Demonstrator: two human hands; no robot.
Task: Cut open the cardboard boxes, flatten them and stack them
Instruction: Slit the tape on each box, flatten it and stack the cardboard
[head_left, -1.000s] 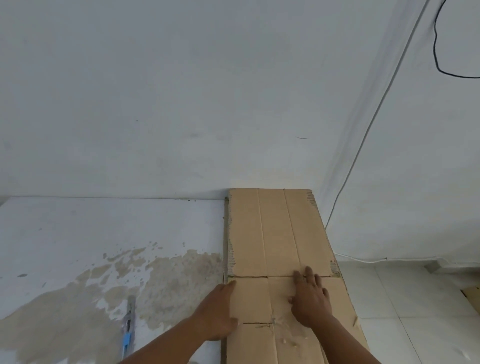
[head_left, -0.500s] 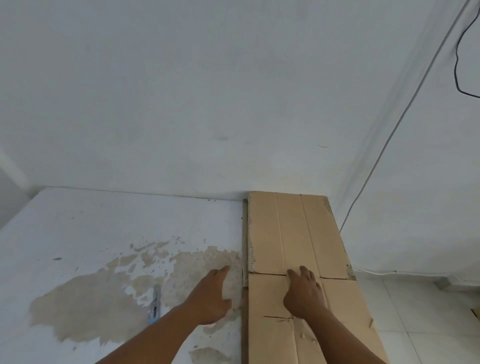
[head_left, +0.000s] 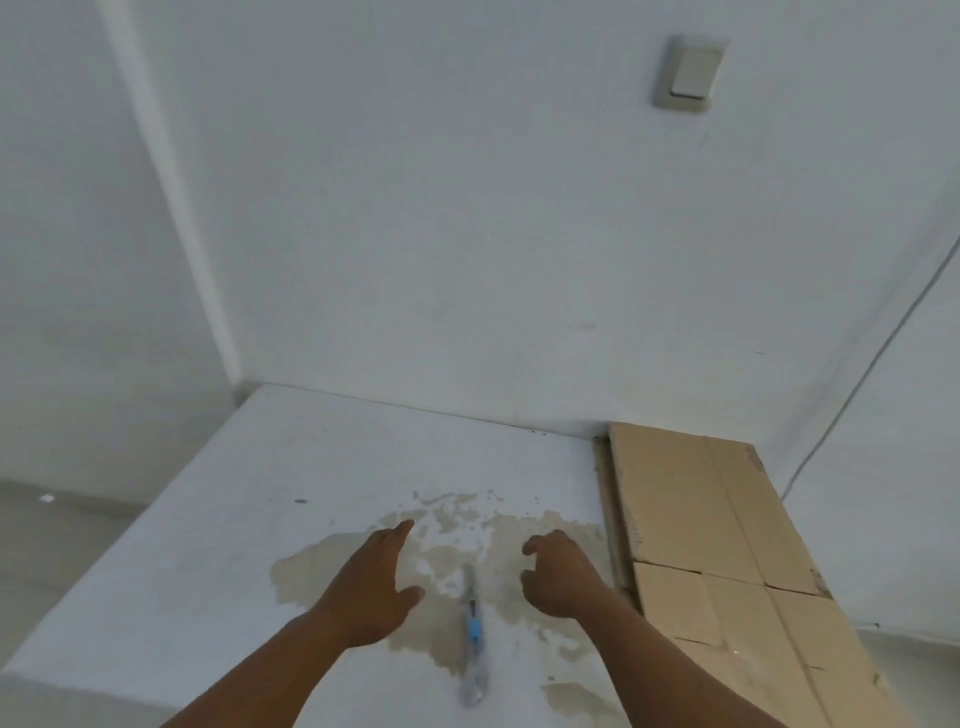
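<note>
Two hands, and neither has hold of anything. The fingers (head_left: 395, 532) of the left hand (head_left: 371, 587) lie nearly straight with the thumb spread wide, while those of the right hand (head_left: 561, 577) curl loosely inward around nothing.

Between the hands a utility knife (head_left: 474, 631) lies lengthwise on the table (head_left: 249, 519), over a worn patch (head_left: 322, 571). It is too blurred to tell whether the blade is out. That is the main hazard: a quick grab from either side could close on the cutting end rather than the handle, or knock the knife spinning toward the near edge.

Further right, the flattened cardboard (head_left: 691, 509) lies stacked along the table's right side, with its outer edge apparently right at the table's edge. A careless elbow or a box dropped on askew could tip the pile to the floor — and no uncut box is in sight.
</note>
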